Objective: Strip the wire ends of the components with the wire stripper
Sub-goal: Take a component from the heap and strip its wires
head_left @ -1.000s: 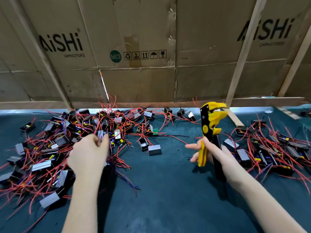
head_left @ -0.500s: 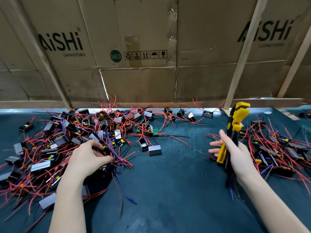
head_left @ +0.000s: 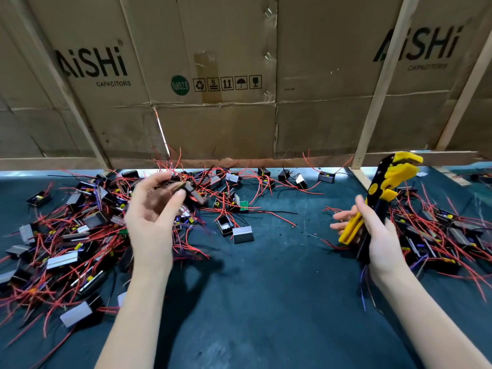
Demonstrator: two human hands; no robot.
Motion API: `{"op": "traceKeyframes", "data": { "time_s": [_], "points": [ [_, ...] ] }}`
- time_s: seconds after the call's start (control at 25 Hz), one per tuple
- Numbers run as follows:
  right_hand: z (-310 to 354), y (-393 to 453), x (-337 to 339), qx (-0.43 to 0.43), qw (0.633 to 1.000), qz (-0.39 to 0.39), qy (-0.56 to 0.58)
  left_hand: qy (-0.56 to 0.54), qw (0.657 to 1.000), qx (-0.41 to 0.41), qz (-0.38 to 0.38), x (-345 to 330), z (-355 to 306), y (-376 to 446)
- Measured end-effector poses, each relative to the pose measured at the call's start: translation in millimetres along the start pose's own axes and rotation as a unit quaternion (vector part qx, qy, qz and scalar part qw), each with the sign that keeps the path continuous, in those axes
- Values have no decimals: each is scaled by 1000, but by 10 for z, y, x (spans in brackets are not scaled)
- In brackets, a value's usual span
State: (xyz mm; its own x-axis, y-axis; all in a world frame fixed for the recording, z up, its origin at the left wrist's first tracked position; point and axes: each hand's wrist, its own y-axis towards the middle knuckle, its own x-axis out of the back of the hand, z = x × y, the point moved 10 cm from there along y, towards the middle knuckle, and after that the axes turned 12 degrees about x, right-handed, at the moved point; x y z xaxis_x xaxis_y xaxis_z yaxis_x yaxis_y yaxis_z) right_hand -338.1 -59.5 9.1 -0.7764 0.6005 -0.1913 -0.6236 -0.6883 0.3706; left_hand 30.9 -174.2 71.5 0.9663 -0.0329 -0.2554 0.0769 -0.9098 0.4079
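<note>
My left hand (head_left: 153, 209) is raised above the left pile and pinches a small dark component (head_left: 189, 191) between thumb and fingertips; it is blurred, and its red and purple wires trail down below it. My right hand (head_left: 372, 230) grips the handles of the yellow and black wire stripper (head_left: 383, 193), which points up and slightly right with its jaws at the top. The two hands are well apart.
A large pile of components with red wires (head_left: 66, 235) covers the left of the dark green mat (head_left: 266, 302). A second pile (head_left: 439, 230) lies right of the stripper. Loose components (head_left: 241, 231) sit mid-table. A cardboard wall (head_left: 239, 75) with wooden slats closes the back.
My left hand has lifted a component out of the left pile and turned palm-up. The right hand with the stripper has stayed at the right, tilting slightly.
</note>
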Motion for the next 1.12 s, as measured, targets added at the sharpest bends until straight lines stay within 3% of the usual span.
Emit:
{"op": "traceKeyframes", "data": {
  "time_s": [0.08, 0.12, 0.2, 0.28, 0.32, 0.36, 0.4, 0.48, 0.56, 0.6, 0.68, 0.8, 0.88, 1.0, 1.08, 1.12],
  "points": [
    [-12, 5, 33, 9, 1000, -14, 2, -133, 973, 142, 122, -378, 264, -67],
    [-16, 6, 55, 14, 1000, -22, 1, -133, 953, 202, 183, -574, 401, -163],
    [-17, 0, 81, 20, 999, -34, 9, 12, 934, 259, 247, -796, 686, -374],
    [-4, 2, 90, 26, 999, -38, 12, 292, 906, 217, 217, -799, 875, -450],
    [4, 3, 92, 29, 999, -38, 9, 430, 867, 161, 191, -785, 889, -460],
    [9, 4, 92, 30, 999, -38, 7, 533, 824, 102, 163, -782, 848, -470],
    [14, 5, 90, 30, 999, -39, 8, 577, 803, 50, 137, -789, 750, -466],
    [16, 8, 90, 28, 999, -40, 11, 542, 827, -59, 137, -877, 493, -477],
    [6, 8, 92, 25, 999, -38, 12, 448, 863, -107, 207, -978, 386, -537],
    [1, 6, 91, 23, 999, -36, 11, 420, 868, -103, 245, -1029, 396, -579],
    [-7, 5, 83, 19, 999, -32, 11, 435, 846, -83, 299, -1135, 513, -679],
    [-6, 6, 77, 16, 999, -30, 10, 480, 821, 28, 309, -1109, 817, -689],
    [0, 8, 80, 16, 999, -31, 11, 478, 836, 68, 261, -938, 766, -570],
    [-1, 21, 93, 21, 999, -32, 10, 494, 861, 60, 108, -445, 498, -194],
    [-17, 25, 105, 20, 999, -35, 15, 355, 922, 154, 20, -42, 463, 7],
    [-27, 28, 110, 17, 999, -37, 19, 200, 955, 220, -3, 73, 530, 68]
  ]
}}
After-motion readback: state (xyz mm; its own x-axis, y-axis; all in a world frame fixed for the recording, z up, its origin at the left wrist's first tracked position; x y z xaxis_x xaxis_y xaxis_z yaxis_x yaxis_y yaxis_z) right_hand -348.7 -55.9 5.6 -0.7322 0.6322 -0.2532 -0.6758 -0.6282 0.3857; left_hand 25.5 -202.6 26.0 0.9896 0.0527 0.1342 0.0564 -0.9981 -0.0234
